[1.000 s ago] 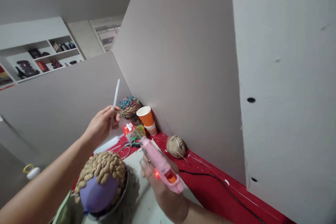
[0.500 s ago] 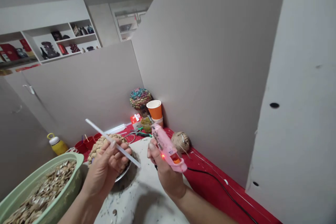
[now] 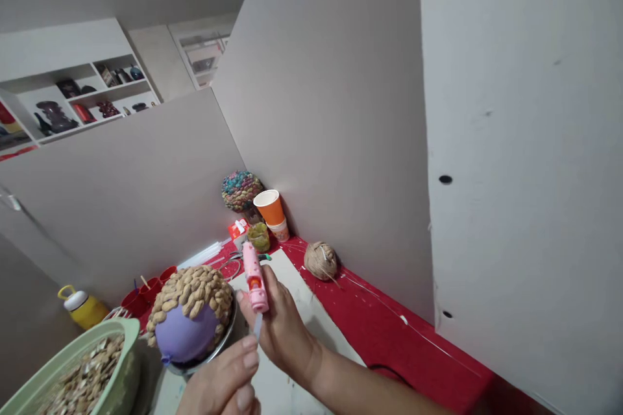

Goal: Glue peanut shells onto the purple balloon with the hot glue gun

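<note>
My right hand is wrapped round a pink hot glue gun, its rear end turned toward me. At that rear end, my left hand pinches a translucent glue stick; only a short length shows between fingers and gun. How far the stick sits inside the gun is hidden. Left of my hands, a purple balloon, partly covered in peanut shells, rests in a metal bowl. A green basin holding many shell pieces stands at the lower left.
A twine ball lies on the red cloth beside the white board. Behind stand orange paper cups, a colourful woven ball and a glass jar. Red cups and a yellow bottle are left. Grey partitions enclose the table.
My left hand has brought the glue stick down to the gun's rear end. The gun has turned and moved left in my right hand. The camera view has shifted right, and the balloon is uncovered.
</note>
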Tool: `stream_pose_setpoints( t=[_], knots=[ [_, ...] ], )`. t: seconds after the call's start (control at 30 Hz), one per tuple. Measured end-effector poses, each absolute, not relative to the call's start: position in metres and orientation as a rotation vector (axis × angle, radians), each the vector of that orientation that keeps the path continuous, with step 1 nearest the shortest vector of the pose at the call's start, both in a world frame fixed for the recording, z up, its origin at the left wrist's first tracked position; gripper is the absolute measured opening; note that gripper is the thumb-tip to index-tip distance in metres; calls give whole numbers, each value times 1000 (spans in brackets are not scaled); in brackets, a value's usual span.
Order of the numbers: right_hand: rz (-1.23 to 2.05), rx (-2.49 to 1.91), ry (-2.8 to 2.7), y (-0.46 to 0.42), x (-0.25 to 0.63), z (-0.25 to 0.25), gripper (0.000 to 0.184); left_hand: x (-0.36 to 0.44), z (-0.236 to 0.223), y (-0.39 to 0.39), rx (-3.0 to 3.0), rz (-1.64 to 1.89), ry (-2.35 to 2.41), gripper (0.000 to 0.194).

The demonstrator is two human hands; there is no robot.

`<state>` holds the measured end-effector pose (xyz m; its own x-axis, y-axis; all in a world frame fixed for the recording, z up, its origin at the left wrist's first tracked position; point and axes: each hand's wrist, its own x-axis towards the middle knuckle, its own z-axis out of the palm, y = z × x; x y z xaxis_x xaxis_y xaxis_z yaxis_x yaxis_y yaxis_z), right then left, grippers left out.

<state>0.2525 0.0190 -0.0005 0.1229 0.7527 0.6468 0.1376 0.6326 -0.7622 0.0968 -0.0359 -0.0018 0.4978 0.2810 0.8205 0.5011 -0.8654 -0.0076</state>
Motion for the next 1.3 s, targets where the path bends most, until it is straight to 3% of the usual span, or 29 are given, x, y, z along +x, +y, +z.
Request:
stream_pose_setpoints(
  t=[0.1, 0.33, 0.43, 0.5, 0.63, 0.8, 1.07, 1.3],
  knots=[
    [496, -875, -1423, 20, 251, -4, 14, 99, -7, -27, -2394, -1288, -501, 48],
    [394, -937, -1469, 31, 239, -16, 19, 96, -11, -25, -2362, -1117, -418, 52],
    [315, -915, -1527, 46, 234, -9, 21, 97, 1, -16, -2245, -1139, -336, 42],
    [232, -867, -1573, 62, 230, 6, 22, 95, 14, -9, -2183, -1107, -293, 35],
    [47, -732, -1626, 106, 212, 57, 2, 89, 41, 5, -2071, -960, -333, 32],
    [-85, -490, -1670, 161, 177, 112, 4, 86, 57, 25, -1861, -1133, -541, 37],
    [20, -566, -1493, 158, 168, 90, 13, 83, 36, 27, -1838, -1103, -550, 29],
    [199, -594, -1719, 131, 193, 85, 19, 99, 18, 20, -1860, -1220, -563, 27]
  ],
)
